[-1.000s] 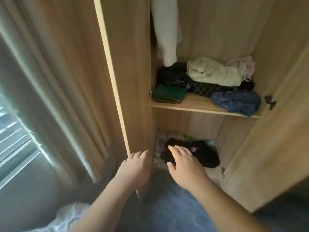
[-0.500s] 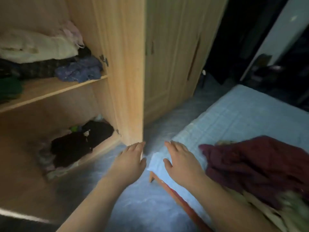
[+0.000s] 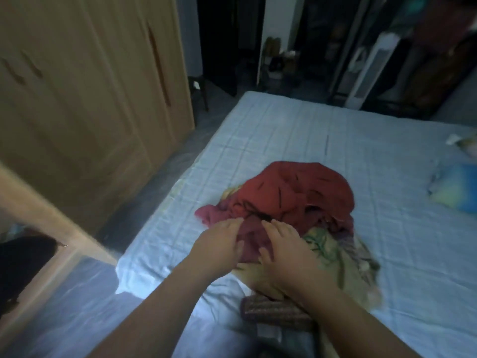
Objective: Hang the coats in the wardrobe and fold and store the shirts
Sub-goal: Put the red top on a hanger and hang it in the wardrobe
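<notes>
A crumpled dark red garment [image 3: 291, 197] lies on top of a clothes pile on the bed [image 3: 296, 133]. Under it shows a yellowish patterned garment [image 3: 335, 257], and a brown checked one [image 3: 273, 310] lies at the near edge. My left hand [image 3: 219, 248] and my right hand [image 3: 286, 251] reach side by side over the near edge of the red garment, fingers straight, fingertips at the cloth. Neither hand grips anything. The wooden wardrobe [image 3: 85, 104] stands to the left, with dark clothes [image 3: 23, 257] on its bottom shelf.
An open wardrobe door edge [image 3: 51, 215] juts in at the left. A blue-yellow pillow [image 3: 456, 189] lies at the bed's right. A narrow strip of floor [image 3: 165, 174] runs between wardrobe and bed. A white tower fan [image 3: 366, 71] stands beyond the bed.
My view has swung right from the wardrobe shelves to the bed. Both hands have moved from the wardrobe's bottom shelf across the bed corner onto the red garment.
</notes>
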Demonstrator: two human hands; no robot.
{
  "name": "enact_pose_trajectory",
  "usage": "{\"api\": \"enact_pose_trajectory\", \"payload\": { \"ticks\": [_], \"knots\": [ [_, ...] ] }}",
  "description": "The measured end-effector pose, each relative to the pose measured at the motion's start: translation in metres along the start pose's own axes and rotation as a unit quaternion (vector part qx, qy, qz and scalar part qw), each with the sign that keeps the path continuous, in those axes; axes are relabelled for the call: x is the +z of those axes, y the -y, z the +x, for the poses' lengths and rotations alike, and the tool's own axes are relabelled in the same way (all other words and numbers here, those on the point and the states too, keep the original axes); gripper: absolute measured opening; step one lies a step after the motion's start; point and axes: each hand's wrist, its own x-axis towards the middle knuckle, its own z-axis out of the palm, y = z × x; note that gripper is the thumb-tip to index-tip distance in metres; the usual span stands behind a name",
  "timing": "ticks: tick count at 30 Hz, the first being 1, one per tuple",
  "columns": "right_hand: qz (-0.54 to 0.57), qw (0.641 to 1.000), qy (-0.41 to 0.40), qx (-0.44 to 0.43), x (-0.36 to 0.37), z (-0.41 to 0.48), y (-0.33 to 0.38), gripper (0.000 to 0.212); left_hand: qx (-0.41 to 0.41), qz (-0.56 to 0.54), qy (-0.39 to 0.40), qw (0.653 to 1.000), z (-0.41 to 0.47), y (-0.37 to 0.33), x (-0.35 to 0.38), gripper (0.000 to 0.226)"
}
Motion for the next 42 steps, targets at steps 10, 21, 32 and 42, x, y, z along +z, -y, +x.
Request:
{"api": "enact_pose_trajectory", "payload": {
  "ticks": [10, 21, 32, 42],
  "knots": [
    [0.031, 0.995, 0.023, 0.093, -0.01, 0.038, -0.158, 0.063, 0.056, -0.011, 0.087, 0.995, 0.135, -0.09, 0.069, 0.059],
    [0.086, 0.96, 0.06, 0.26, 0.036, 0.127, -0.241, 0.056, 0.112, -0.004, 0.151, 0.982, 0.283, -0.072, 0.131, 0.053],
    [0.08, 0.919, 0.111, 0.369, 0.091, 0.189, -0.323, 0.038, 0.129, 0.122, 0.177, 0.968, 0.388, -0.072, 0.211, 0.043],
    [0.122, 0.927, 0.033, 0.354, 0.103, 0.177, -0.291, 0.019, 0.106, 0.104, 0.2, 0.968, 0.386, -0.067, 0.214, 0.054]
  ]
}}
